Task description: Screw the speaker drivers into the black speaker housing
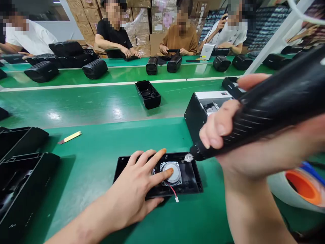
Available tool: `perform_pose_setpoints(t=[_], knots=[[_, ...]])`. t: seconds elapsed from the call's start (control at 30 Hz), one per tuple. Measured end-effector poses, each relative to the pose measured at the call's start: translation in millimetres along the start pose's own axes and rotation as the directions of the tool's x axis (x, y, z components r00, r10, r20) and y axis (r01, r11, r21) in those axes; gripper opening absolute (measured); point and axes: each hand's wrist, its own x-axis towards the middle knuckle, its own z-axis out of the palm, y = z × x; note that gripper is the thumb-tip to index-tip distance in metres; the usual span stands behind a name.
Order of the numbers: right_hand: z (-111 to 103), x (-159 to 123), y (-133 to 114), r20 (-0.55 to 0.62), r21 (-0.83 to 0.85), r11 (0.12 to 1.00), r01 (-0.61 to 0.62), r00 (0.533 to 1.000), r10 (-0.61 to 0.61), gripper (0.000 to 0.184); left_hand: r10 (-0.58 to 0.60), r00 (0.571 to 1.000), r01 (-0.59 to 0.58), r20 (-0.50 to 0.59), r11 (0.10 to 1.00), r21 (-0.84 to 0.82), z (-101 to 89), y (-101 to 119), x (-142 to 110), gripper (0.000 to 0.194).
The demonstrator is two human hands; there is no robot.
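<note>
A black plastic panel [189, 178] lies flat on the green belt in front of me, with a round silver speaker driver [175, 174] set in it and a red and black wire [174, 193] trailing to a white plug. My left hand [138, 189] lies spread on the panel, fingers apart, a fingertip pressing the driver. My right hand [228, 135] is wrapped round a black electric screwdriver [266, 112], whose tip [189, 157] sits at the panel's upper right corner.
A black box with a white top [203, 108] stands behind the panel. Black housings [22, 176] are stacked at the left, an open housing [148, 94] lies mid-belt, a yellow stick [69, 137] at the left. A white and orange roll [299, 184] sits right. Several people work across the far belt.
</note>
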Motion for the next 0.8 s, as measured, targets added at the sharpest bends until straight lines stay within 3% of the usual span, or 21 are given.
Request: perform_pose_setpoints(t=[0.1, 0.27, 0.43, 0.8], knots=[[7, -2, 15, 0.003, 0.052, 0.999, -0.015, 1.0, 0.015, 0.058, 0.006, 1.0, -0.006, -0.007, 1.0, 0.01, 0.4, 0, 1, 0.058], [-1, -1, 38, 0.095, 0.118, 0.992, -0.047, 0.995, 0.036, 0.059, 0.004, 1.0, -0.003, -0.026, 1.0, 0.024, 3.1, -2, 3, 0.058], [-9, 2, 57, 0.216, 0.155, 0.988, 0.011, 0.975, -0.044, 0.065, 0.006, 0.999, -0.005, -0.038, 1.0, 0.024, 4.6, -2, 3, 0.058], [-8, -2, 63, 0.219, 0.129, 0.991, -0.026, 0.976, -0.003, 0.061, 0.005, 0.999, -0.003, -0.05, 1.0, 0.029, 7.2, -3, 2, 0.058]])
